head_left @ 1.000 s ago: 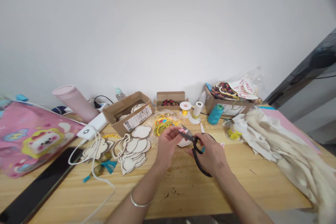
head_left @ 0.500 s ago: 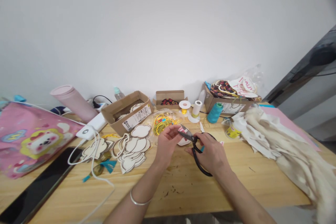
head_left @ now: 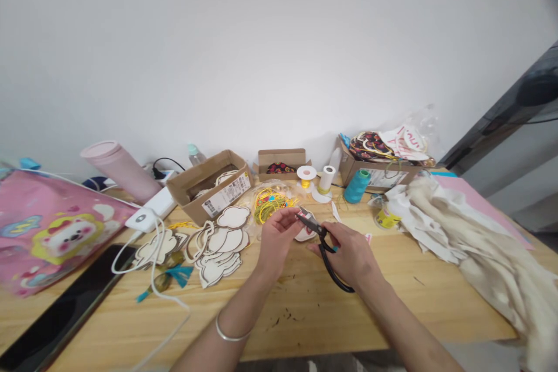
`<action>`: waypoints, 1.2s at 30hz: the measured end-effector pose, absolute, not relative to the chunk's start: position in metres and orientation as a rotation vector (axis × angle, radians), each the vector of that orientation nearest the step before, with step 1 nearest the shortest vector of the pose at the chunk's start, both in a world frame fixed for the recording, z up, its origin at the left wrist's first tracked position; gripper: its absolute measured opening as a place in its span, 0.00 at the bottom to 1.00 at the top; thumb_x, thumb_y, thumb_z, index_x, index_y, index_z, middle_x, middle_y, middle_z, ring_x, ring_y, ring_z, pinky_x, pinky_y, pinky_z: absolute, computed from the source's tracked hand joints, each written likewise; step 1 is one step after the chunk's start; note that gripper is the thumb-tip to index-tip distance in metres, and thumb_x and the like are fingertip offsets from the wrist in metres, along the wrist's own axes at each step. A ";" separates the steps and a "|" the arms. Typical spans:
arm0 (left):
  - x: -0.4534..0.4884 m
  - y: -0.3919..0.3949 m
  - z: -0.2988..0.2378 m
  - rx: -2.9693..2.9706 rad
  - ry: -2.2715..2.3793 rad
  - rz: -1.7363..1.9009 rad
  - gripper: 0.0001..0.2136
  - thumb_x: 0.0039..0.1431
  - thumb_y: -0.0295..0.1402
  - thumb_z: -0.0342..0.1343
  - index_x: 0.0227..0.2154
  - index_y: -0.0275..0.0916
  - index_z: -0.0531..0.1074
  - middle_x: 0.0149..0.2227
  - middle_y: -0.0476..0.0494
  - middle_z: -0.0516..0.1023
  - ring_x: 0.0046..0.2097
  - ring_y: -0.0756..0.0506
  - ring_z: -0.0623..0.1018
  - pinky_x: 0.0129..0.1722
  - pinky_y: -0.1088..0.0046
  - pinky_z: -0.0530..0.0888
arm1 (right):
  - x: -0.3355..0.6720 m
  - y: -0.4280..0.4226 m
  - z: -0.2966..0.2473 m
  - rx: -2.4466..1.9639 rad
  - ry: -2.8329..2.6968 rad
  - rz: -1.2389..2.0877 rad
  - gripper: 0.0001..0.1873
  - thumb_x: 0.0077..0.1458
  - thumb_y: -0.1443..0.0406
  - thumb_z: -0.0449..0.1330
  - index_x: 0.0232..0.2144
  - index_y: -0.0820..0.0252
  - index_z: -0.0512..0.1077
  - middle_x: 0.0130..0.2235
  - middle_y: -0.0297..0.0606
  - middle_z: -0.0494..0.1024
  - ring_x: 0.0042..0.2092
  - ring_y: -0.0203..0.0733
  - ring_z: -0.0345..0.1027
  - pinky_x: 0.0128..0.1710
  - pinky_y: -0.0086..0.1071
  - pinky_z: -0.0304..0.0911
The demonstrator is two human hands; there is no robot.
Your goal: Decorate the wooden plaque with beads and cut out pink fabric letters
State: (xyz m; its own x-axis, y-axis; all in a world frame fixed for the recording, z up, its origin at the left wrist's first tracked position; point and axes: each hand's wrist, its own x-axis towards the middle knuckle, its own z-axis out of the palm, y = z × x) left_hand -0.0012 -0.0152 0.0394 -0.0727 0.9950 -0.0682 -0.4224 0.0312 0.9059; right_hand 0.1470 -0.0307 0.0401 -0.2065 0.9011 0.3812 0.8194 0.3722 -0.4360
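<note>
My right hand (head_left: 352, 253) is wrapped round the black handles of a pair of scissors (head_left: 330, 270). The blades point left and away from me, nearly together, with their tips at my left fingers. My left hand (head_left: 279, 235) is pinched at the blade tips on a small piece with red and white on it, mostly hidden by fingers and blades. Just beyond the blades is a white cut-out with a red print (head_left: 306, 233); whether it is joined to the pinched piece I cannot tell. A clump of yellow and green cord (head_left: 272, 204) lies behind my left hand.
White scalloped cut-outs (head_left: 220, 267) and a phone (head_left: 65, 308) lie left. Behind stand an open cardboard box (head_left: 226, 195), a teal thread cone (head_left: 357, 187) and a filled box (head_left: 379, 177). Beige cloth (head_left: 483, 261) hangs over the right edge. A white cable (head_left: 172, 296) crosses the left side.
The scissors have closed: the blades are nearer together and the handle loops have drawn in under my right hand. The red-printed cut-out beyond the blades shows more. My left hand has hardly moved.
</note>
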 end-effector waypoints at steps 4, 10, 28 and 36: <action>-0.001 -0.014 0.038 0.771 0.923 1.406 0.11 0.39 0.28 0.63 0.30 0.36 0.73 0.29 0.48 0.78 0.31 0.52 0.75 0.34 0.76 0.70 | 0.148 -0.030 0.039 -1.452 -2.042 0.193 0.14 0.48 0.58 0.56 0.31 0.62 0.72 0.21 0.33 0.68 0.22 0.35 0.60 0.22 0.26 0.53; 0.000 -0.015 0.037 0.724 0.891 1.413 0.11 0.39 0.27 0.64 0.30 0.36 0.73 0.30 0.48 0.78 0.32 0.51 0.75 0.36 0.76 0.70 | 0.147 -0.030 0.040 -1.423 -2.030 0.240 0.12 0.47 0.59 0.57 0.31 0.62 0.72 0.20 0.32 0.67 0.22 0.34 0.58 0.22 0.25 0.53; 0.001 -0.013 0.035 0.733 0.914 1.426 0.11 0.37 0.27 0.64 0.29 0.36 0.74 0.29 0.47 0.78 0.32 0.50 0.76 0.36 0.74 0.71 | 0.149 -0.031 0.038 -1.420 -2.031 0.154 0.13 0.48 0.58 0.57 0.30 0.61 0.73 0.19 0.32 0.67 0.20 0.33 0.57 0.21 0.25 0.50; 0.001 -0.014 0.037 0.777 0.962 1.428 0.11 0.38 0.28 0.64 0.29 0.36 0.74 0.30 0.46 0.78 0.32 0.49 0.76 0.36 0.73 0.72 | 0.152 -0.031 0.034 -1.366 -2.019 0.079 0.13 0.49 0.59 0.55 0.32 0.61 0.73 0.19 0.33 0.68 0.20 0.33 0.59 0.21 0.24 0.52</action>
